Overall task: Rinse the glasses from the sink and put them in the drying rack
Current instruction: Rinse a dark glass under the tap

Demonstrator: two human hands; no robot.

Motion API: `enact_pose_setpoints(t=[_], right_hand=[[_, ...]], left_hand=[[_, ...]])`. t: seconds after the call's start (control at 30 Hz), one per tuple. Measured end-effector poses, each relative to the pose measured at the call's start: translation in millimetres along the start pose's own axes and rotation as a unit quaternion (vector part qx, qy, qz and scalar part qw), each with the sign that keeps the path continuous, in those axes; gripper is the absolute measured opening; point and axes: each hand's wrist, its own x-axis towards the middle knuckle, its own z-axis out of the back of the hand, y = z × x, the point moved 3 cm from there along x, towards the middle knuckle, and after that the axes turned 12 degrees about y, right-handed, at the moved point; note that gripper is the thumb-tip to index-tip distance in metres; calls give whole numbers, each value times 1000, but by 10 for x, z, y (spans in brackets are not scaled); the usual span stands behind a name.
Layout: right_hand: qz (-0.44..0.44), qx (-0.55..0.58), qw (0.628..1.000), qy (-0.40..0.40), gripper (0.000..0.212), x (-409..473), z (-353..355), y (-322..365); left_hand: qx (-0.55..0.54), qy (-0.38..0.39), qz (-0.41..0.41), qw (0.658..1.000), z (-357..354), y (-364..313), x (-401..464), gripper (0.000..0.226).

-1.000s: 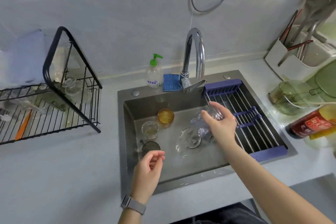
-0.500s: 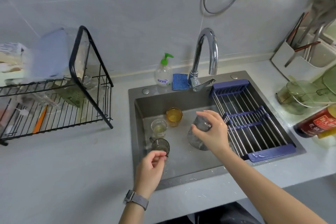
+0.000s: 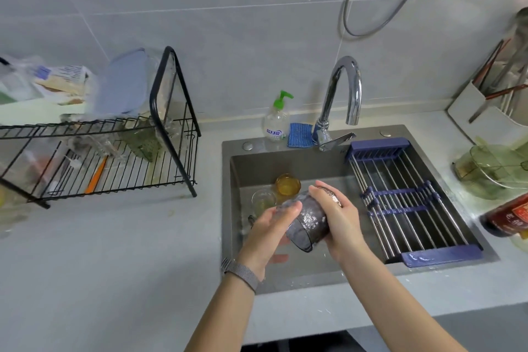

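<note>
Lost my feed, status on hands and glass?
Both hands, left and right, grip grey glass over sink. Tap dry. Rack path open.

There is just one view, from a camera on the person's head. It looks forward and down at the sink (image 3: 285, 280), from close above its near edge. Left of the sink stands the drying rack (image 3: 171, 128); the wall rises behind the sink.

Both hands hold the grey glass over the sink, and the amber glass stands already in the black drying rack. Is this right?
Not quite. In the head view both hands hold the grey glass over the sink, but the amber glass stands in the sink, not in the black drying rack.
</note>
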Motion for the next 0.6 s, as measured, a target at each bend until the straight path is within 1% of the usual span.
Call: enact_pose_setpoints(t=[0.07,0.13,0.17,0.23,0.3,0.33,0.37,0.47,0.53,0.6], right_hand=[[-1,-6,1000,7,21,4,-20,-46],[-4,-23,999,27,22,17,-44,-82],[-11,-21,999,35,27,14,-56,-94],[-31,15,997,62,46,0,-90,-120],[-71,40,989,126,66,-23,-184,-130],[-100,33,982,156,70,-43,-247,-126],[-129,12,974,184,68,-59,-316,-114],[-188,-52,947,257,47,-59,-541,-81],[-203,-85,936,275,51,-59,-732,-92],[-202,-98,936,272,56,-68,-954,-176]], left_hand=[[-44,7,9,999,-30,36,-21,66],[-86,-2,-1,996,-39,64,-37,62],[-99,-11,-13,995,-29,69,-52,62],[-121,-21,-45,991,8,71,-97,66],[-133,-27,-76,988,73,57,-166,72],[-132,-32,-90,987,115,47,-204,72],[-130,-38,-104,985,163,39,-244,72],[-135,-68,-129,980,347,57,-357,71],[-149,-83,-141,975,491,82,-449,72],[-155,-99,-143,973,682,97,-562,77]])
